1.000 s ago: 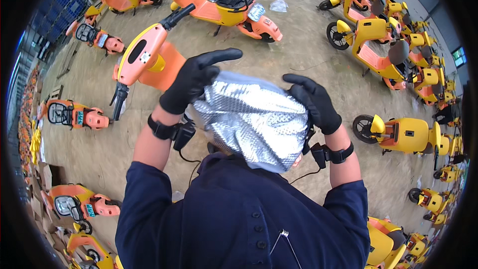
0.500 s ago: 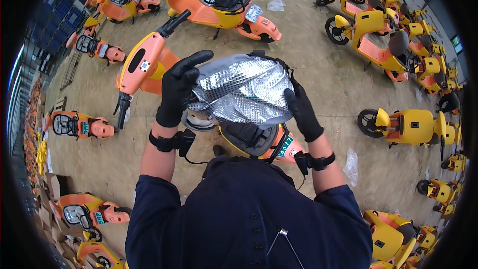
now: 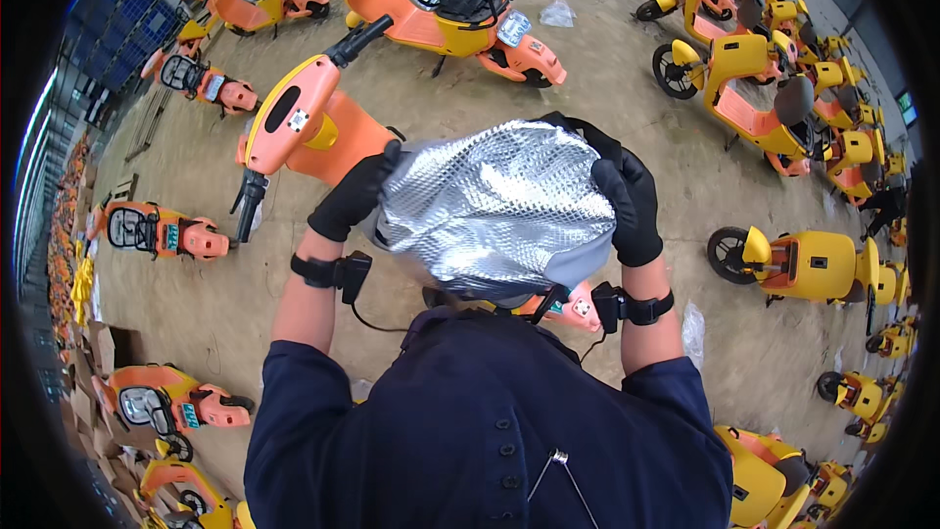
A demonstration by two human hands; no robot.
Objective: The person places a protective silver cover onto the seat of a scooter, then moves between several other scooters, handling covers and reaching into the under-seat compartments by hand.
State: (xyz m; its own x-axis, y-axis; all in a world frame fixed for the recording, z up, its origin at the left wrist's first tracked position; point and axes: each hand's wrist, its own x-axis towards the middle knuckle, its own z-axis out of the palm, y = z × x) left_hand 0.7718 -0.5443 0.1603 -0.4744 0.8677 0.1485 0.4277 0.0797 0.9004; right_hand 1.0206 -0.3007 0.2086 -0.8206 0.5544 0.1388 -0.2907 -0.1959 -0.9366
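Observation:
A silver foil-textured cover [image 3: 499, 201] with grey edging hangs stretched between my two hands in front of my chest. My left hand [image 3: 354, 194], in a black glove, is closed on the cover's left edge. On the other side my right hand [image 3: 629, 198], also black-gloved, grips the right edge, its thumb on the silver face. Below stands an orange and yellow scooter [image 3: 286, 120], its handlebar to the left of the cover. The cover hides its seat; only a bit of the orange tail [image 3: 580, 309] shows at the right. I cannot tell whether the cover touches the seat.
Another orange and yellow scooter [image 3: 470, 34] stands just ahead, with more along the left side. Rows of yellow scooters [image 3: 808, 264] fill the right. Clear plastic wrap [image 3: 693, 333] lies on the concrete floor. Cardboard [image 3: 113, 348] and blue crates [image 3: 117, 24] are at the left.
Both hands have come down a little and the cover now spreads wider, blocking the scooter's seat from sight. My left fingers, partly raised before, have closed on the edge.

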